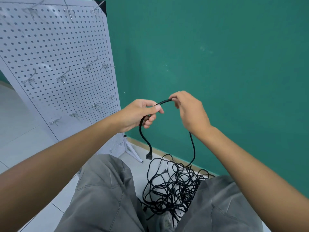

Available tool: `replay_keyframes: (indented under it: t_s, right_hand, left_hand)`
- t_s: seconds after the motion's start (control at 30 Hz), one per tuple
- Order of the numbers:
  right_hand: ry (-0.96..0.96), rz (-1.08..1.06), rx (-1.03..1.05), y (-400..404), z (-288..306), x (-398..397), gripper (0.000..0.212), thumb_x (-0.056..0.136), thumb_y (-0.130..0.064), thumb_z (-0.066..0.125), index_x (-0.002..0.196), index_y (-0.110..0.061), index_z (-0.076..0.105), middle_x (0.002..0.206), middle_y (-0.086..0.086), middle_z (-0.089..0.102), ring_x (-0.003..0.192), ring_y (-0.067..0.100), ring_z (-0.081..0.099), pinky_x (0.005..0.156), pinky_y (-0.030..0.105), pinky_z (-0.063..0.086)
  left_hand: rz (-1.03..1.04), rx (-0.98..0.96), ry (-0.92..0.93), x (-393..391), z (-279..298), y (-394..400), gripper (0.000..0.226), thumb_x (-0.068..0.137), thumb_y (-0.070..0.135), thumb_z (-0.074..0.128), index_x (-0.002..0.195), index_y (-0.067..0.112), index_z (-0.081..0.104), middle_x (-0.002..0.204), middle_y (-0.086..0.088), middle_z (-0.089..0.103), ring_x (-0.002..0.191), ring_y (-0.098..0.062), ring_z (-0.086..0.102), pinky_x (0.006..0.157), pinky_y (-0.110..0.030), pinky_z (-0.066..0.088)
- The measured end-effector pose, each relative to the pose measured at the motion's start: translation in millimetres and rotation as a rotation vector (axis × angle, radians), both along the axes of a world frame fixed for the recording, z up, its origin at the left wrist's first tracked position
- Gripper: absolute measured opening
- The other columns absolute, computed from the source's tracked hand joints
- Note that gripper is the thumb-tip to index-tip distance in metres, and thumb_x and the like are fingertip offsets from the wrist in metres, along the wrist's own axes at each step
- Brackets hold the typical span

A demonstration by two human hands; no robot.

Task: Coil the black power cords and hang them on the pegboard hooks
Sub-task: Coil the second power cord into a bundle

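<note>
Both of my hands are up on one black cord (164,102), in front of the green wall (217,64) and just right of the pegboard (55,52). My left hand (140,114) grips it, thumb and fingers curled round, nearer the pegboard. My right hand (187,109) pinches it at the fingertips, further from the pegboard. The short span between them runs roughly level, a slight arch, long axis left-right.

The plug end (148,156) hangs free below my left hand. The long run drops from under my right wrist into the tangled pile of cords (173,188) on the floor between my knees, below and right of the pegboard's foot.

My judgement: coiling is barely started, no loop formed. Slack lies on the right-hand side, so the right hand should feed and the left should collect loops. All hooks (61,77) that I can see are bare; none carries a cord. The left hand is closer to them for the hang. Risk: the pile may snag as the cord is pulled.
</note>
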State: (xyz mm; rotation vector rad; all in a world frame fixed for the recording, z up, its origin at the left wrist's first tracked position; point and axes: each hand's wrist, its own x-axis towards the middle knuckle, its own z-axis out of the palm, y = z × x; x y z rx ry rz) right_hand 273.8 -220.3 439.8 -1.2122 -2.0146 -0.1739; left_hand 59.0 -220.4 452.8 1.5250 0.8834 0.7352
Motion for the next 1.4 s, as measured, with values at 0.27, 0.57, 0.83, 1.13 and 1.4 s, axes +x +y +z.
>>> replay_keyframes:
  t_s: [0.27, 0.57, 0.83, 1.13, 1.4]
  right_hand:
    - [0.756, -0.228, -0.298, 17.9, 4.4, 30.3, 0.028, 0.108, -0.009, 0.038, 0.098, -0.012, 0.064, 0.077, -0.001, 0.053, 0.066, 0.013, 0.054, 0.075, 0.023, 0.053]
    - [1.019, -0.108, -0.565, -3.7, -19.9, 20.8, 0.021, 0.108, -0.016, 0.045, 0.109, -0.012, 0.065, 0.086, 0.000, 0.054, 0.059, 0.009, 0.052, 0.087, 0.042, 0.057]
    - [1.197, 0.099, -0.652, -37.6, -4.5, -17.9, 0.022, 0.106, -0.011, 0.050, 0.096, -0.005, 0.068, 0.085, 0.002, 0.068, 0.062, 0.012, 0.060, 0.084, 0.035, 0.058]
    - [1.073, 0.147, -0.700, -115.0, 16.3, -50.1, 0.011, 0.101, -0.019, 0.062, 0.096, -0.010, 0.064, 0.091, 0.006, 0.079, 0.061, 0.015, 0.060, 0.075, 0.034, 0.058]
    - [0.888, 0.132, -0.490, -162.9, 28.7, -93.3, 0.007, 0.089, -0.016, 0.078, 0.082, -0.017, 0.079, 0.098, -0.006, 0.077, 0.098, 0.006, 0.070, 0.087, 0.019, 0.049]
  left_hand:
    - [-0.018, -0.036, 0.020, -33.1, -13.1, -18.7, 0.024, 0.101, 0.028, 0.056, 0.097, 0.006, 0.063, 0.069, -0.005, 0.060, 0.078, -0.025, 0.067, 0.082, -0.032, 0.058]
    - [-0.069, 0.070, 0.145, -30.4, -23.0, -39.6, 0.027, 0.109, 0.029, 0.042, 0.091, 0.011, 0.051, 0.068, 0.000, 0.057, 0.072, -0.021, 0.052, 0.069, -0.032, 0.039]
    - [0.131, 0.216, 0.065, -6.9, -14.6, -61.9, 0.016, 0.110, 0.011, 0.044, 0.111, 0.000, 0.056, 0.072, -0.002, 0.055, 0.059, -0.017, 0.043, 0.057, -0.023, 0.040]
    - [0.476, 0.190, -0.409, 9.2, -18.3, -122.6, 0.031, 0.109, 0.013, 0.045, 0.128, 0.018, 0.068, 0.130, 0.001, 0.071, 0.106, -0.017, 0.072, 0.091, -0.028, 0.057]
    - [0.313, -0.032, -0.735, -4.0, -11.4, -185.8, 0.040, 0.109, 0.020, 0.035, 0.143, 0.012, 0.055, 0.141, 0.001, 0.065, 0.124, -0.028, 0.065, 0.099, -0.046, 0.056]
